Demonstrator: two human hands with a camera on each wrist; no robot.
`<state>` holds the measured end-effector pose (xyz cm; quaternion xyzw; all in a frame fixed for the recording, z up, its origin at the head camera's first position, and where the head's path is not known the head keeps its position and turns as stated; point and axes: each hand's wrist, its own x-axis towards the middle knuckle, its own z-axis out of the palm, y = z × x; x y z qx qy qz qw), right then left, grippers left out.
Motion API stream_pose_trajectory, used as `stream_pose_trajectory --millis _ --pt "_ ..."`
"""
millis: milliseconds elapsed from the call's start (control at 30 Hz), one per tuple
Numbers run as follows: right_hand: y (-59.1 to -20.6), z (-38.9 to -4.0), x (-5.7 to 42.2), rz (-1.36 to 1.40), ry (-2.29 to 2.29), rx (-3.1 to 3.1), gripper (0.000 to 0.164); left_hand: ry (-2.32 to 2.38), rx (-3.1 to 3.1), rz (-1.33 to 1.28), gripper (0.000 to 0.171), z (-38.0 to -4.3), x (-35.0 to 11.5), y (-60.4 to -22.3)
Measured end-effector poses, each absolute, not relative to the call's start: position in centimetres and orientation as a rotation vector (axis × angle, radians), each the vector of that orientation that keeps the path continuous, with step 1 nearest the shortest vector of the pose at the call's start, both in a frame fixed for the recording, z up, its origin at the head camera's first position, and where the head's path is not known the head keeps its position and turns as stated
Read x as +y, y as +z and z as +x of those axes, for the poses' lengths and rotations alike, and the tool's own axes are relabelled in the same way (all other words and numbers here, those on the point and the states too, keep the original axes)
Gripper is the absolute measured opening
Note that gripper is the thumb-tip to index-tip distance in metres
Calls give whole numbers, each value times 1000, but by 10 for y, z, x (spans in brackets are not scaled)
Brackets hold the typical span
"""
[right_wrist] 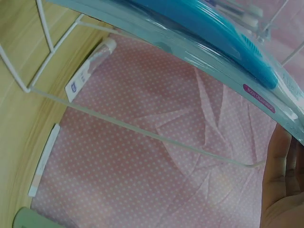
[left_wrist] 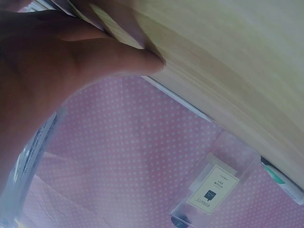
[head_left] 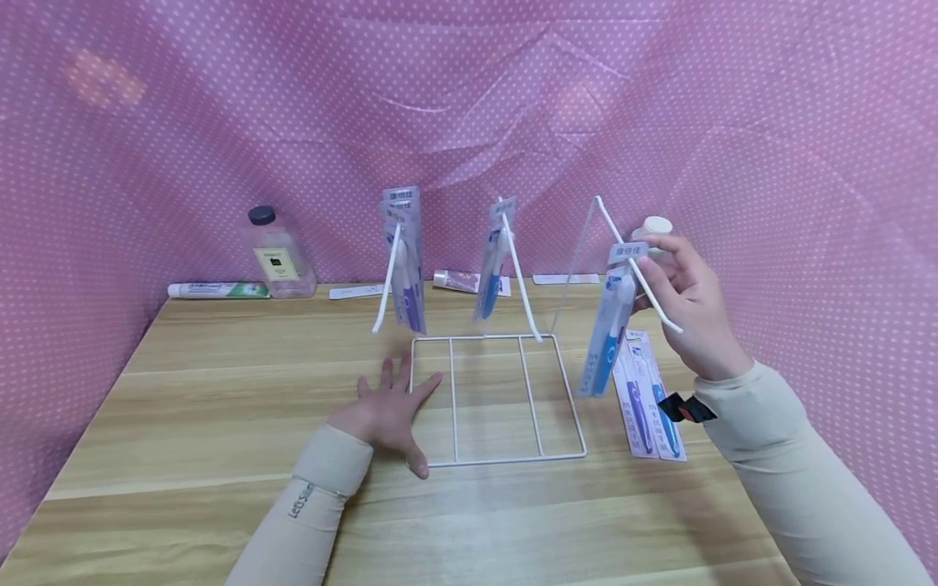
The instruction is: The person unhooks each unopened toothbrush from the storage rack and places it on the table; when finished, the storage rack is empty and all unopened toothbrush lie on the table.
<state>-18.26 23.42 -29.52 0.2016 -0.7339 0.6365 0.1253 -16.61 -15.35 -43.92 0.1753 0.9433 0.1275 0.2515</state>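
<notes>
A white wire rack (head_left: 506, 461) lies on the wooden table (head_left: 220, 391), with three slanted pegs rising from its back. My left hand (head_left: 388, 407) rests flat on the table, fingers spread, touching the rack's left edge; in the left wrist view its thumb (left_wrist: 137, 59) presses the wood. My right hand (head_left: 689, 309) pinches the header of a blue toothbrush pack (head_left: 608, 342) that sits on the right peg (head_left: 619, 236) and hangs below it. This pack (right_wrist: 213, 42) fills the top of the right wrist view. A purple pack (head_left: 405, 260) hangs on the left peg, a blue pack (head_left: 494, 260) on the middle one.
Two more toothbrush packs (head_left: 648, 399) lie flat right of the rack. Along the back stand a clear bottle (head_left: 278, 254), a toothpaste tube (head_left: 217, 290), a small tube (head_left: 458, 281) and a white-capped container (head_left: 655, 225). Pink dotted cloth (head_left: 469, 98) walls the table.
</notes>
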Motion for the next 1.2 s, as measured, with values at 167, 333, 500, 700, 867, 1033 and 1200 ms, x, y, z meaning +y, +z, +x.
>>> stream_pose_trajectory --millis 167,333,500,700,867,1033,1200 --pt "-296 -172 237 584 1787 -2141 31 343 2576 484 152 -164 -153 -436" --pt "-297 -160 241 666 1766 -2100 29 347 2562 477 151 -165 -153 -437" --pt "-297 -146 243 771 1693 -2089 29 353 2566 475 151 -165 -153 -438" --pt "-298 -132 241 837 1650 -2069 30 362 2570 464 150 -164 -153 -438" --pt "-303 -121 243 879 1682 -2011 31 369 2569 482 151 -165 -154 -441" --pt "-305 -109 245 881 1735 -1961 32 371 2567 481 157 -170 -156 -453" --pt "-302 -99 246 869 1769 -1923 31 372 2579 492 161 -173 -158 -459"
